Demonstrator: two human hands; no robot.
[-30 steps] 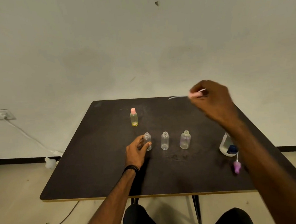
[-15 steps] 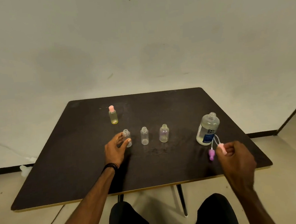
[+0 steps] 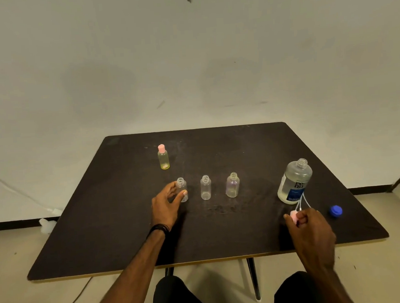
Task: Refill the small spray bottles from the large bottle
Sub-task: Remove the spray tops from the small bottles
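Observation:
Three small clear uncapped bottles stand in a row mid-table. My left hand (image 3: 166,204) holds the leftmost small bottle (image 3: 182,189) between thumb and fingers. The middle bottle (image 3: 205,187) and the right bottle (image 3: 232,185) stand free. A yellowish small bottle with a pink cap (image 3: 163,157) stands behind them. The large uncapped bottle (image 3: 294,181) with a blue label stands at the right. In front of it my right hand (image 3: 311,232) pinches a pink spray head (image 3: 294,215), low over the table, white tubes trailing toward the large bottle.
A blue cap (image 3: 335,211) lies near the right edge of the dark table (image 3: 105,229). A white wall rises behind. A white object (image 3: 46,225) and a cable lie on the floor at the left.
My right hand swung the pink spray head from high over the far table down to the spot in front of the large bottle. The purple spray head is now hidden. My left hand stayed put.

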